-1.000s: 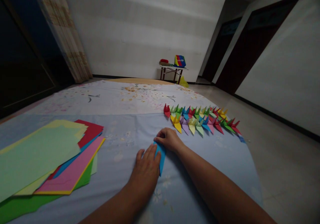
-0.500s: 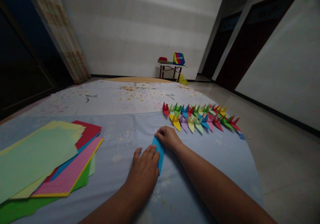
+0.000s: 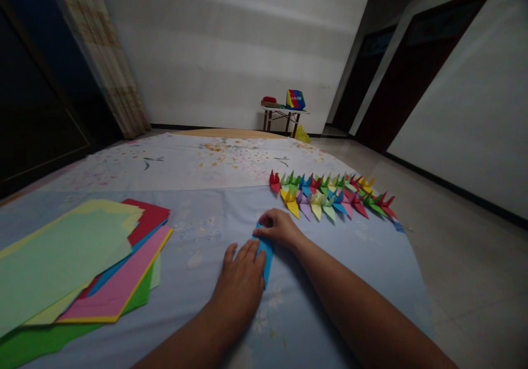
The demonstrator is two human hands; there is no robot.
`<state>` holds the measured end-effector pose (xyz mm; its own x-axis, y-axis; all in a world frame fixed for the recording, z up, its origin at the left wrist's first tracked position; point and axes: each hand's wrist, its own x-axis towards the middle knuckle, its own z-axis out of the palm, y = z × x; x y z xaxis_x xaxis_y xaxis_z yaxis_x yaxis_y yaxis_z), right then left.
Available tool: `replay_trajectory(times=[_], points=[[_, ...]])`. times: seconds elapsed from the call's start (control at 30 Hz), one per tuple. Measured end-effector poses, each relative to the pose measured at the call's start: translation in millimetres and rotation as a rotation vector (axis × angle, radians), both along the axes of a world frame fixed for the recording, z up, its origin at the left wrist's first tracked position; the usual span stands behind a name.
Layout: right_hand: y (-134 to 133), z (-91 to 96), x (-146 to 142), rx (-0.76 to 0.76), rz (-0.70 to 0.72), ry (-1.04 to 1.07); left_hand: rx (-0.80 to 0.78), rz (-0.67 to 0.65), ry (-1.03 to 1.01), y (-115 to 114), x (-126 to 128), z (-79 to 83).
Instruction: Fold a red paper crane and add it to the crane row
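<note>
Apparently for steadiness, left hand presses narrow, folded blue paper flat, fingers partly spread; right hand pinches its far end between thumb and fingers.

Can't see the left side of the blue paper here, covered by the left hand. Can't follow its top edge cleanly either, partly masked by the right hand. Cutting off both forearms at the bottom edge, and the sheet stack at the left. Can't count the rear cranes, crowded behind the front row. Perhaps lettering on the far box, but too small to read.
</note>
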<state>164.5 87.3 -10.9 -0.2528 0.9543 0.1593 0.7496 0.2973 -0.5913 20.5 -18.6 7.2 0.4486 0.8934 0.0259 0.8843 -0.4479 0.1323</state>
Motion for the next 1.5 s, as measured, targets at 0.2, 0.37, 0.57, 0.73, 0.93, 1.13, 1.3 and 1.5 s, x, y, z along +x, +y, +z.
replay_trajectory(times=[0.2,0.37,0.57,0.73,0.93,1.13,1.3,1.5], points=[[6.0,1.3,-4.6,-0.014,-0.074,-0.089,0.027,0.011,0.003,0.7,0.2,-8.2],[7.9,5.2,-10.8,-0.072,-0.166,-0.179,0.057,0.018,-0.003,1.9,-1.0,-14.8],[7.3,9.8,-15.5,0.014,-0.251,-0.244,0.063,0.021,0.005,2.3,-1.5,-14.8],[7.6,10.8,-1.3,-0.038,-0.153,-0.102,0.093,0.016,-0.015,1.2,-2.1,-13.5],[-4.1,10.3,3.8,-0.001,-0.068,-0.128,0.070,0.012,-0.012,2.5,-1.3,-11.6],[-1.4,15.7,-6.3,-0.031,-0.115,-0.242,0.067,0.017,0.003,1.4,-1.0,-13.6],[4.7,12.5,-6.5,-0.048,-0.126,-0.268,0.086,0.024,0.004,-0.1,-0.6,-14.7],[4.1,9.9,-6.3,-0.036,-0.140,-0.268,0.116,0.031,0.011,0.7,-0.2,-18.2]])
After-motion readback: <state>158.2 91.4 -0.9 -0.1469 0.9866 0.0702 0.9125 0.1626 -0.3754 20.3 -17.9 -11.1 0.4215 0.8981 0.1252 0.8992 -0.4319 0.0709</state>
